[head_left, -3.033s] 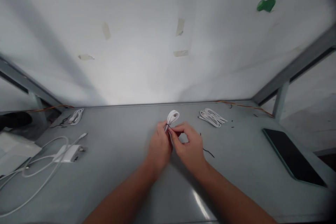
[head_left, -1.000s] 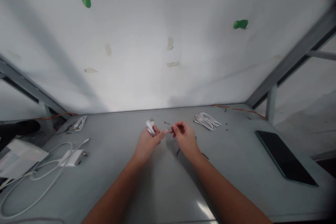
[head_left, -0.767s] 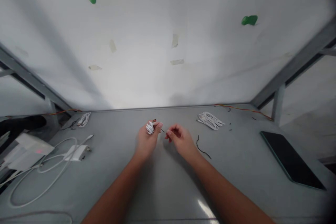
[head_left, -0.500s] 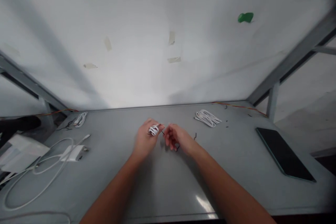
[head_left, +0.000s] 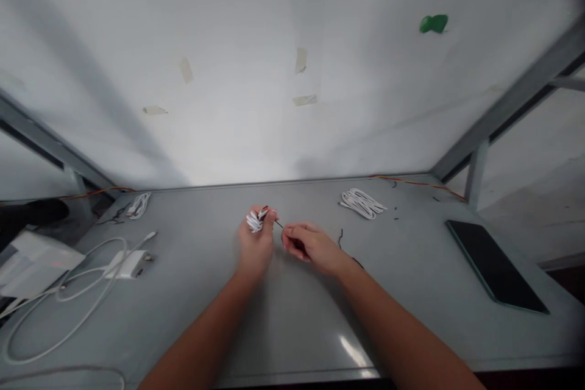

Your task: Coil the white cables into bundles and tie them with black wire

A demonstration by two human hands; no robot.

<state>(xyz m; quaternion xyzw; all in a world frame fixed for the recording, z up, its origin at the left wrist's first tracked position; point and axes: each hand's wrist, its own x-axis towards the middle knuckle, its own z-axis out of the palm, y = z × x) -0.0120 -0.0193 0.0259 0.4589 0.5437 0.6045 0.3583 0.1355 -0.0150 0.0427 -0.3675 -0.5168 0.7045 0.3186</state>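
My left hand (head_left: 255, 245) holds a small coiled white cable (head_left: 254, 220) above the middle of the grey table (head_left: 292, 317). A thin black tie wire (head_left: 278, 225) runs from the coil to my right hand (head_left: 311, 247), whose fingers pinch its end. The two hands sit close together, a few centimetres apart.
A bundled white cable (head_left: 362, 202) lies at the back right, another small one (head_left: 138, 203) at the back left. A white charger (head_left: 130, 263) with a long loose cable lies at the left. A dark tablet (head_left: 496, 267) rests at the right. Loose black ties (head_left: 340, 237) lie near my right hand.
The coil has passed fully into my left hand. My right hand drew apart to the right and now pinches the black tie wire stretched from the coil.
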